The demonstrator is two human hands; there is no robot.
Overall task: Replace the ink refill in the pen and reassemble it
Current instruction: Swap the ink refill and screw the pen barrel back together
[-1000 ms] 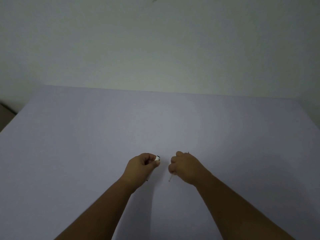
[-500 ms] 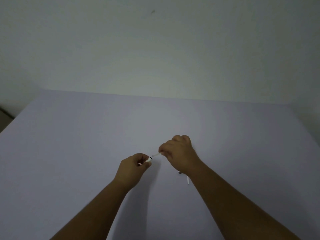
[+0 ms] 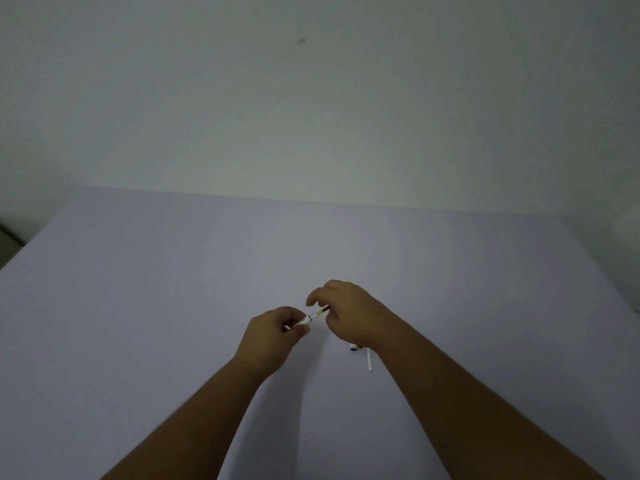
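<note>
Refill (image 3: 320,312) half inside pen (image 3: 306,320). Left hand (image 3: 273,336) clamped on pen; right hand (image 3: 349,315) pinching refill. Next: a straight push in.

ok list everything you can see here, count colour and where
pen barrel: 1, white, held in the left fist, open end toward the right hand
ink refill: 1, thin, dark with a yellowish band, sticking out of the barrel toward the right hand
loose pen parts: a white tube and a small dark-and-white piece, on the table under the right wrist
table: 1, pale lilac
wall: 1, off-white, behind the table
left hand: 1, closed on the barrel
right hand: 1, fingers at the refill's far end
</note>
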